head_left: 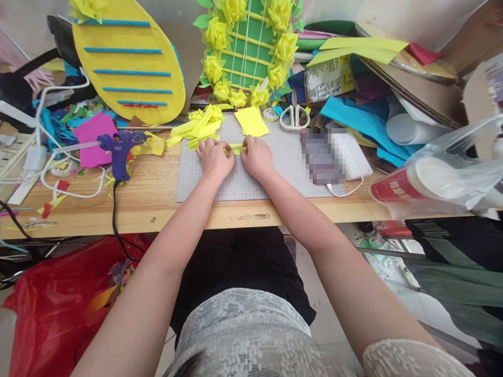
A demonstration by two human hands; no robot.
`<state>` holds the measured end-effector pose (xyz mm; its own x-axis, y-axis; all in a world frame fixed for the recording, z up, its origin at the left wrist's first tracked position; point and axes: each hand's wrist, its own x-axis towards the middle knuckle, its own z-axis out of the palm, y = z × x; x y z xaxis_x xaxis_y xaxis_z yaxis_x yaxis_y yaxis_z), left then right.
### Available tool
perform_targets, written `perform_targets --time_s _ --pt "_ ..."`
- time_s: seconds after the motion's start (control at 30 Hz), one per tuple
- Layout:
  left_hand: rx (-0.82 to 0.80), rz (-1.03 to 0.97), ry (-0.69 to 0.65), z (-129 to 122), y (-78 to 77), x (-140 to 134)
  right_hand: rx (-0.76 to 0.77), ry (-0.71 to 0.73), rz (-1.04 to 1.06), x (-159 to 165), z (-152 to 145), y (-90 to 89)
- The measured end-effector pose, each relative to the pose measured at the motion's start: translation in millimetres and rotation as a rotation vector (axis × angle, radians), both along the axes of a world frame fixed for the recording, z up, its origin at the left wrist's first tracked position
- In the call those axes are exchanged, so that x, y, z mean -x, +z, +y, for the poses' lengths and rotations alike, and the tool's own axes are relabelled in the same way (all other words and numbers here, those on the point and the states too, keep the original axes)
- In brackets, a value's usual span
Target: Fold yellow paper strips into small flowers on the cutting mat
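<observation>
Between my two hands a narrow piece of yellow paper (237,148) is stretched just above the grey cutting mat (243,183). My left hand (215,158) pinches its left end with thumb and finger, while my right hand (256,156) is closed on its right end. Beyond my left hand lies a heap of folded yellow paper pieces (200,125). A stack of yellow paper squares (252,121) rests on the mat's far side, past my right hand. White-handled scissors (294,116) and a small tape roll (271,114) sit to the right of the stack.
A blue glue gun (120,152) with a black cord stands left. Behind, a yellow oval board (133,63) and a green board (247,47) edged with yellow paper flowers lean upright. At right are a blurred phone (322,157), a white power bank (352,154) and a bagged red cup (404,183).
</observation>
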<state>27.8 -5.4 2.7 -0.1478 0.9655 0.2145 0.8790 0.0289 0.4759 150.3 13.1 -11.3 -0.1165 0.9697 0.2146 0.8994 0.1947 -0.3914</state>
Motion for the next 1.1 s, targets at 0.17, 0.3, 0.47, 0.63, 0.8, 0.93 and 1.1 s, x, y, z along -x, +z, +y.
perform_targets --time_s 0.17,0.3,0.47,0.63,0.8,0.93,1.1 --pt "0.019 0.029 0.012 3 0.6 -3 0.033 0.008 -0.158 4 -7 10.7" --pt "0.010 0.015 0.006 4 -0.5 -2 0.038 0.014 -0.182 4 -7 12.2" --pt "0.034 -0.017 0.007 2 0.4 1 0.034 0.008 -0.150 2 -4 7.2" --pt "0.072 -0.050 0.022 1 1.4 5 -0.038 0.014 -0.034 -4 -1 -0.8" --pt "0.054 -0.074 0.017 4 -1.0 6 -0.094 0.015 0.013 -12 4 -6.7" --pt "0.043 -0.118 -0.038 4 -2.7 8 -0.075 0.034 0.062 -14 8 -10.6" --pt "0.015 -0.146 -0.068 6 -6.7 11 -0.052 0.076 0.113 -13 10 -9.2"
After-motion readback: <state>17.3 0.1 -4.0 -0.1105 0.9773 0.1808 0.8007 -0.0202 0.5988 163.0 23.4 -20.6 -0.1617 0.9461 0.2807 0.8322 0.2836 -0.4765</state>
